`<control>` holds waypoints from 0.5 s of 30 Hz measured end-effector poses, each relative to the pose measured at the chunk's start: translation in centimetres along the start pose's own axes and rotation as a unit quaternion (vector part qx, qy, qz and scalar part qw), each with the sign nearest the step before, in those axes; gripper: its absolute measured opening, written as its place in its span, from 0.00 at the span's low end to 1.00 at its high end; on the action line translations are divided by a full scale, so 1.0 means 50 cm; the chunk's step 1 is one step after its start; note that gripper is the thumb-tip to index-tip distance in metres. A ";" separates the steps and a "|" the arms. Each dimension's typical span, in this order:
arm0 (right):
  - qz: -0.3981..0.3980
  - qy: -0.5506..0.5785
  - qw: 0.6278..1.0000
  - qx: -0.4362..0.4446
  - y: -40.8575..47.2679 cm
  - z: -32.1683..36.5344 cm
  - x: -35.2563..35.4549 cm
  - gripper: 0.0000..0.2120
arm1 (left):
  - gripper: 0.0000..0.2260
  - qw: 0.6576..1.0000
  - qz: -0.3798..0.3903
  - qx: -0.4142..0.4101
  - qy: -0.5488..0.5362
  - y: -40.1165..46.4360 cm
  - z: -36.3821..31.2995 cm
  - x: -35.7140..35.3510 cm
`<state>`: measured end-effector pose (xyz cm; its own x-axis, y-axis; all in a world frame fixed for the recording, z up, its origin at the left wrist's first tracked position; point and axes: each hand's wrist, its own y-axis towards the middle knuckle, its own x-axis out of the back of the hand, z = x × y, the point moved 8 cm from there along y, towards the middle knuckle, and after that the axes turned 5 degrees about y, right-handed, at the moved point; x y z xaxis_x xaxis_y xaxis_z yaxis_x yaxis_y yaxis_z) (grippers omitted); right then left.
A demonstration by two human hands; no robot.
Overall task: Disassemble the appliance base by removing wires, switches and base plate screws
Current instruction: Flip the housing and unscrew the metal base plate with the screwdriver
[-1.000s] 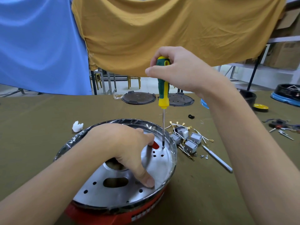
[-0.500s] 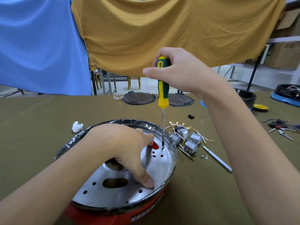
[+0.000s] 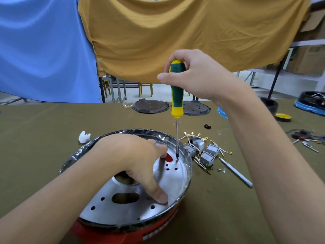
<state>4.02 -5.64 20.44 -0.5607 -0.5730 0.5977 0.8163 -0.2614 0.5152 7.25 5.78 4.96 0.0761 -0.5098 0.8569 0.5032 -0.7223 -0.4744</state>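
The round red appliance base (image 3: 123, 231) sits on the olive-green cloth-covered table (image 3: 35, 138), close to the person. Its shiny silver metal base plate (image 3: 168, 180), pierced with small holes and an oval slot, faces up inside a rim wrapped in clear film.

The left hand (image 3: 133, 159) lies on the plate with fingers spread and bent. Its thumb (image 3: 158, 194) presses down on the metal near the plate's near-right edge, while its fingertips reach toward the far side, just beside a red oval opening (image 3: 168, 157).

The right hand (image 3: 193, 76) grips the top of a green-and-yellow-handled screwdriver (image 3: 177, 95), fingers curled round the handle and thumb laid across its front. The tool stands upright, its thin steel shaft running down to the plate. The tip meets a spot just right of the red opening, near the left fingertips but apart from them.

On the table to the right of the base lie grey box-shaped switches with white wires and brass terminals (image 3: 205, 152), a few small loose screws (image 3: 221, 169) and a slim silver metal rod (image 3: 235, 173).
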 end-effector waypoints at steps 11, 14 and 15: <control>0.003 0.011 1.000 -0.017 0.000 -0.006 -0.001 0.10 | 0.49 1.000 -0.007 -0.001 -0.003 -0.003 0.000 0.001; -0.004 -0.019 1.000 0.013 -0.002 0.002 0.002 0.11 | 0.49 1.000 -0.010 -0.002 -0.005 -0.003 0.000 0.001; -0.003 -0.018 1.000 0.013 -0.002 0.002 0.005 0.09 | 0.49 1.000 -0.011 -0.002 -0.006 -0.003 0.001 0.000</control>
<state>3.77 -5.68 20.58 -0.5714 -0.5423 0.6160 0.8088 -0.2448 0.5347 7.20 5.93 5.03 0.0750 -0.4892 0.8689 0.5008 -0.7351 -0.4571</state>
